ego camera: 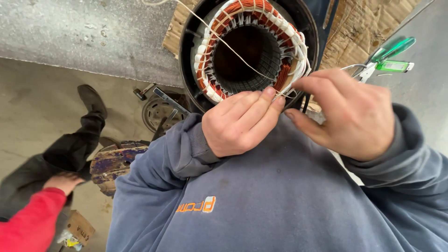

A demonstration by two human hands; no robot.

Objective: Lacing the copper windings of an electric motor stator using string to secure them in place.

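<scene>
A motor stator [249, 46] in a black round housing lies on the bench, its copper windings bound with white lacing. A thin white cord [219, 38] runs from the top left across the bore to the near rim. My left hand [240, 122] pinches this cord at the near edge of the winding. My right hand [347, 112] is closed beside it, fingertips gripping the lacing at the stator's right near edge. Both sleeves are grey-blue.
Brown cardboard [359, 28] lies under the stator. A green-handled screwdriver [389, 49] and a green lighter [394, 66] lie at the right. Another person in a red sleeve [30, 221] and dark trousers crouches on the floor at the left, beside a worn blue stool [114, 163].
</scene>
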